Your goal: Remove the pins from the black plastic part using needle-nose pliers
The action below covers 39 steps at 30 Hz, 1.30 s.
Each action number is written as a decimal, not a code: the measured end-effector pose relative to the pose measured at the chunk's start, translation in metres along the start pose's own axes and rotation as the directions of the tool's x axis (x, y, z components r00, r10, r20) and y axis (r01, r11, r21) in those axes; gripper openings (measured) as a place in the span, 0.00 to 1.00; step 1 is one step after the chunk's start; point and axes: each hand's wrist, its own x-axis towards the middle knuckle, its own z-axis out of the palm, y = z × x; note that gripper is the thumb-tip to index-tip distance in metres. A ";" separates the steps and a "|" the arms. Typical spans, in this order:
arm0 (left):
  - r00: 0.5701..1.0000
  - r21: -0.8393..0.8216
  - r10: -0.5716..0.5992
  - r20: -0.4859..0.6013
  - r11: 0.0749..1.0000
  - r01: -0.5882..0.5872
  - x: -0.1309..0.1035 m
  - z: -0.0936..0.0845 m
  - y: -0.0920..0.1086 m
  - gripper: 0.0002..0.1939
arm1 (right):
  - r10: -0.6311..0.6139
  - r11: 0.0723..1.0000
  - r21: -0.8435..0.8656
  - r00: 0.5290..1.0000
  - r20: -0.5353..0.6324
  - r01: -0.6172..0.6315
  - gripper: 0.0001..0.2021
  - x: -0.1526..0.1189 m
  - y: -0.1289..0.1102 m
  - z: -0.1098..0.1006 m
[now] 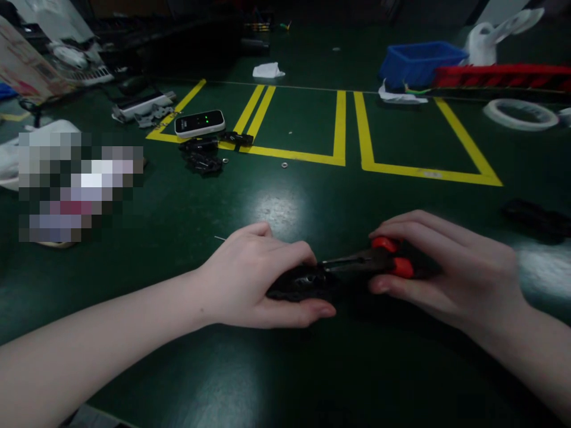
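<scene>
My left hand (263,279) is closed around a black plastic part (301,282) low over the green table. Its thumb lies along the near side and the fingers curl over the far side. In my right hand (450,273) is a pair of pliers (370,261) with red handles, gripped between thumb and fingers. The plier jaws point left and meet the right end of the black part. What exactly the jaw tips touch is too dark to make out. A thin pale wire or pin (219,238) shows just beyond my left hand.
Yellow tape (303,156) marks the green table (178,356). Black parts (203,157) and a small device with green lights (200,123) lie back left. A blue bin (417,62), a red tray (504,77) and a tape roll (520,114) are at back right. A small ring (284,165) lies mid-table.
</scene>
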 end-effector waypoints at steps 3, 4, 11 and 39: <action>1.000 0.028 0.015 -0.003 0.999 -0.015 -0.001 -0.002 0.001 0.23 | -0.023 0.998 -0.055 1.000 0.010 0.023 0.19 -0.001 0.002 0.000; 1.000 0.036 0.019 -0.005 0.999 -0.019 -0.001 -0.002 0.001 0.23 | -0.034 0.997 -0.074 0.999 0.011 0.035 0.19 -0.001 0.003 0.000; 0.999 0.070 0.039 0.010 0.997 -0.039 -0.002 -0.003 0.001 0.23 | -0.016 0.998 -0.055 0.998 0.059 0.019 0.19 0.001 0.002 0.001; 0.997 -0.028 -0.076 0.009 0.997 0.076 -0.003 -0.012 0.004 0.23 | 0.129 0.987 0.076 0.984 0.123 -0.139 0.26 0.008 -0.008 0.002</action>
